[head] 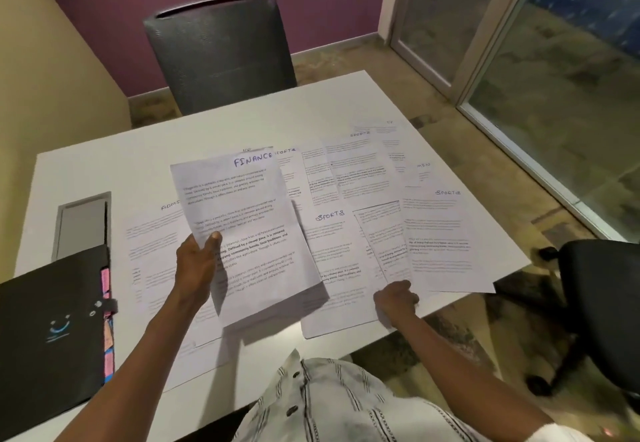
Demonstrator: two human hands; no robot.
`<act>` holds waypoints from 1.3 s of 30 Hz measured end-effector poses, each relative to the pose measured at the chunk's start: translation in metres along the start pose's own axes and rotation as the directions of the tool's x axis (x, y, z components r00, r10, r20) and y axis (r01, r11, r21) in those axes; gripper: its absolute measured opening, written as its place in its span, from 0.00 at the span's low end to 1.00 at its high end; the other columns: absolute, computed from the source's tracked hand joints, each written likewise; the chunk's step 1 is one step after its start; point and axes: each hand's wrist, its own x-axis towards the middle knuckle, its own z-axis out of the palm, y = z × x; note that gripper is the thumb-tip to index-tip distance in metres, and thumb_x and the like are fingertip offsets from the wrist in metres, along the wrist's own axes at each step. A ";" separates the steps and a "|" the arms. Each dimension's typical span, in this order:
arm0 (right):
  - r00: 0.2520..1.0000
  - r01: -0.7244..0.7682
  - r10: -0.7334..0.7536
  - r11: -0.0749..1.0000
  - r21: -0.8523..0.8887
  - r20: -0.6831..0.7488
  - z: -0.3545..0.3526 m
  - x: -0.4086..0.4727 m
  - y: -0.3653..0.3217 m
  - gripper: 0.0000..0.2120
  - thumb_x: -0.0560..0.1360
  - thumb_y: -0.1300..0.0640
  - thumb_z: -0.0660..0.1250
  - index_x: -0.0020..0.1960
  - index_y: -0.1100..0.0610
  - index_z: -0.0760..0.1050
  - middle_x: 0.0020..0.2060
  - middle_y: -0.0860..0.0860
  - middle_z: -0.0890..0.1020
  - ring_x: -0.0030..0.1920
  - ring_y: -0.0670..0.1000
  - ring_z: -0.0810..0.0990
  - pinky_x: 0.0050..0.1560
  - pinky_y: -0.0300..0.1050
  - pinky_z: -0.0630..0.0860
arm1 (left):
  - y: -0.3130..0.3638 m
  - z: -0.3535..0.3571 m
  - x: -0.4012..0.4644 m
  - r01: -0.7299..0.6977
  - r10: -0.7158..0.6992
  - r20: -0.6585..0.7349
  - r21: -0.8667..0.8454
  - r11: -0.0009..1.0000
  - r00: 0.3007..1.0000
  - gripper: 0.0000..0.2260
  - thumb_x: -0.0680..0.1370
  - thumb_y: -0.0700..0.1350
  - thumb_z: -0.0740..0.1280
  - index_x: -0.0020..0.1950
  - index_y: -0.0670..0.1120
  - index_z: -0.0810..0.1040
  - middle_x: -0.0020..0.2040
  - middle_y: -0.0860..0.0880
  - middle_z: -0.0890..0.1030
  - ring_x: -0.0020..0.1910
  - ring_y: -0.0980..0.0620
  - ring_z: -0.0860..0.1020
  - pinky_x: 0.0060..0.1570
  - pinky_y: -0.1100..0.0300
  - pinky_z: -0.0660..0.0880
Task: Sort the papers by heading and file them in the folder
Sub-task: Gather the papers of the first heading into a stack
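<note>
At the frame's left edge a black folder [52, 330] lies on the white table [138, 150]. Centre — the left hand [197, 261] grips a "FINANCE" stack [249, 233], raised. Lower right, the right hand [396, 299] pinches a sheet's corner [381, 244] among spread "SPORTS" papers [440, 233].

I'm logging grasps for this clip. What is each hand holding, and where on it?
The left hand grips the FINANCE stack at its left edge, thumb on top. The right hand pinches a sheet at its near corner.
</note>
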 end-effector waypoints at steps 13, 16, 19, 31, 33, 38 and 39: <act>0.921 0.361 -0.388 0.888 0.284 0.044 0.039 -0.024 -0.010 0.23 0.76 0.69 0.57 0.66 0.50 0.63 0.60 0.51 0.75 0.48 0.53 0.80 0.44 0.48 0.81 | 0.004 -0.009 -0.006 -0.020 0.013 0.077 0.095 0.995 0.997 0.12 0.82 0.47 0.65 0.63 0.44 0.78 0.56 0.46 0.82 0.51 0.44 0.81 0.53 0.48 0.77; 0.846 0.499 -0.530 0.824 0.270 0.055 0.027 -0.015 -0.002 0.24 0.79 0.68 0.56 0.71 0.52 0.62 0.64 0.54 0.77 0.54 0.52 0.79 0.48 0.41 0.77 | 0.004 -0.011 -0.004 -0.008 0.004 0.079 0.047 0.999 0.997 0.10 0.82 0.43 0.65 0.62 0.43 0.78 0.55 0.45 0.82 0.48 0.49 0.81 0.53 0.51 0.76; 0.792 0.587 -0.610 0.771 0.247 0.023 0.012 0.000 0.011 0.27 0.78 0.69 0.58 0.75 0.55 0.59 0.62 0.56 0.78 0.60 0.52 0.77 0.54 0.40 0.74 | 0.001 -0.009 -0.003 0.014 -0.016 0.082 0.026 1.000 0.997 0.07 0.81 0.42 0.65 0.58 0.46 0.80 0.52 0.49 0.84 0.49 0.48 0.82 0.54 0.49 0.77; 0.555 0.742 -0.801 0.355 -0.569 0.224 -0.011 0.033 0.026 0.32 0.70 0.53 0.72 0.70 0.61 0.66 0.67 0.59 0.69 0.58 0.57 0.75 0.50 0.51 0.77 | 0.001 0.009 -0.004 0.017 -0.023 0.113 0.050 0.999 0.993 0.07 0.81 0.43 0.65 0.58 0.46 0.81 0.53 0.48 0.85 0.51 0.44 0.83 0.55 0.43 0.79; 0.437 0.747 -0.868 0.206 -0.632 0.234 -0.009 0.036 0.020 0.30 0.58 0.57 0.79 0.58 0.63 0.77 0.52 0.59 0.79 0.39 0.55 0.80 0.29 0.47 0.77 | 0.002 0.011 -0.005 0.018 -0.023 0.108 0.044 0.999 0.994 0.07 0.81 0.43 0.65 0.56 0.47 0.81 0.52 0.48 0.85 0.50 0.45 0.83 0.55 0.44 0.78; 0.172 0.692 -0.960 -0.043 -0.721 0.222 -0.008 0.040 0.011 0.12 0.60 0.71 0.74 0.40 0.60 0.77 0.31 0.53 0.75 0.28 0.50 0.72 0.22 0.42 0.66 | 0.002 0.010 -0.006 0.014 -0.018 0.085 0.040 0.999 0.996 0.06 0.81 0.44 0.66 0.54 0.50 0.82 0.52 0.48 0.85 0.52 0.43 0.83 0.54 0.43 0.79; 0.134 0.687 -0.966 -0.069 -0.723 0.220 -0.008 0.042 0.010 0.11 0.63 0.72 0.73 0.41 0.61 0.78 0.31 0.53 0.76 0.28 0.51 0.73 0.23 0.43 0.69 | 0.002 0.009 -0.006 0.019 -0.021 0.077 0.037 0.999 0.997 0.06 0.81 0.44 0.66 0.53 0.50 0.82 0.52 0.48 0.85 0.52 0.43 0.83 0.55 0.42 0.79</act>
